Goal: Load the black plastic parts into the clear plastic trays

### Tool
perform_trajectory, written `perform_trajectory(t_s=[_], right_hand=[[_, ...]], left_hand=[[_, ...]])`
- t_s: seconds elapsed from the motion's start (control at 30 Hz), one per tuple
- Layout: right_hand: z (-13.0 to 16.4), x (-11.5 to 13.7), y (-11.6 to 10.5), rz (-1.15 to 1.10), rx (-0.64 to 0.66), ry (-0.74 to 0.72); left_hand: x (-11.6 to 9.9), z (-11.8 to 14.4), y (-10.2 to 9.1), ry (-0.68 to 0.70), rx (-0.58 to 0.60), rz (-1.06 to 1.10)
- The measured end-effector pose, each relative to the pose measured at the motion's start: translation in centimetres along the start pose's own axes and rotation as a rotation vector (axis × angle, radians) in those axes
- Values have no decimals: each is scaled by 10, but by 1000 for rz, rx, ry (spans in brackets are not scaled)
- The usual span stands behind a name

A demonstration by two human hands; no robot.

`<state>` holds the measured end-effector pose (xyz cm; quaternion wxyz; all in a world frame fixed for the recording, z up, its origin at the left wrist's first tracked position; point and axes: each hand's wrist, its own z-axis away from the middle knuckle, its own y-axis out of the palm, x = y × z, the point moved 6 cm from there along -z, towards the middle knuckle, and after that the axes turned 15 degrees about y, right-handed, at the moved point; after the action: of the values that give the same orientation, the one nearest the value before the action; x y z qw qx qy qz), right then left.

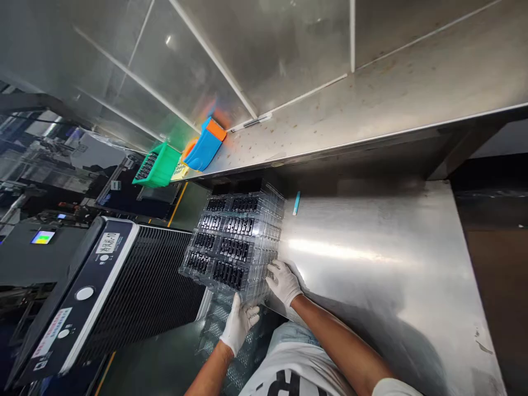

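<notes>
Clear trays [235,242] of black parts sit stacked on the steel desk [371,264]; the left hand [240,323] and right hand [284,281], both gloved, grip closed on the near edge.

The table [371,264] is brushed sheet metal, smooth and glossy, with bright streaks of reflected light and a few scuffs near its edge. The shelf [371,104] above it is the same steel but duller, speckled with small brown spots. The stack of trays [235,242] is clear, thin, shiny plastic holding dark matt parts. Both the left hand [239,324] and the right hand [284,283] wear white knitted cloth gloves, matt and soft-looking. The green bin [159,165] and blue bin [204,148] are smooth coloured plastic.
</notes>
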<state>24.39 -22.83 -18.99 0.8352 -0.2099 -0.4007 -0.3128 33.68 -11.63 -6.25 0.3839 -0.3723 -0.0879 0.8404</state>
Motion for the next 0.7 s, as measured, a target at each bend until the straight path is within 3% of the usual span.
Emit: perform_trajectory(t_s=[0.23,0.5,0.6,0.7], right_hand=[[-6,1,-3,-49,-120,107],[-3,12,-19,0,-66,-95],[2,15,-23,-32,-87,-99],[2,18,-24,-77,-145,-57]], left_hand=[[2,8,10,-6,-37,34],[1,12,16,-36,-64,49],[7,10,15,-30,-50,61],[22,0,13,-10,38,53]])
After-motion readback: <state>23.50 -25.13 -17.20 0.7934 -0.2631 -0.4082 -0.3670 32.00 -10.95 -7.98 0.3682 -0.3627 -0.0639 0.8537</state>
